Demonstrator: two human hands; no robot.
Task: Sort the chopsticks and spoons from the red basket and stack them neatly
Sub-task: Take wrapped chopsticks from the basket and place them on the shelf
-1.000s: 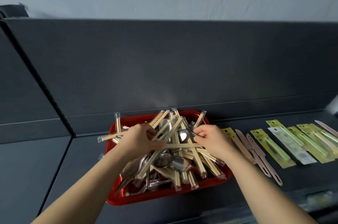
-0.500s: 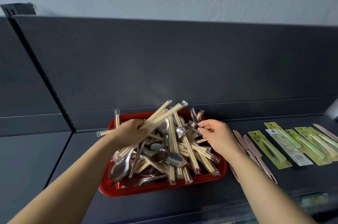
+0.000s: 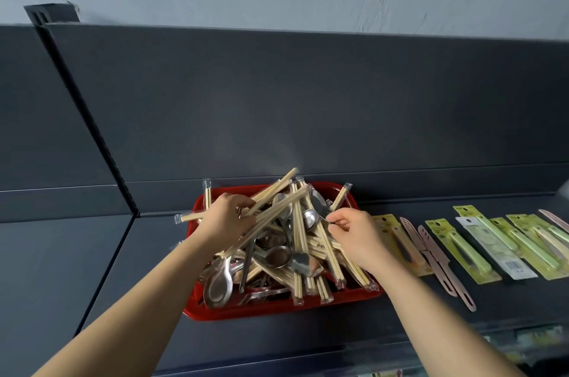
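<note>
The left grip (image 3: 226,219) curls round a bundle of chopsticks (image 3: 272,202), slanting up past its far side; the right grip (image 3: 354,232) pinches the thin handle of a spoon (image 3: 311,218), bowl just left of it; the red basket (image 3: 277,310) sits beneath both grips.

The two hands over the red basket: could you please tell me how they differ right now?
The left hand grips a bundle of wrapped chopsticks, angled up to the right; the right hand pinches one metal spoon by its thin handle. The left hand is over the red basket at its left half, the right hand near its right edge. Both hold cutlery from the pile.
</note>
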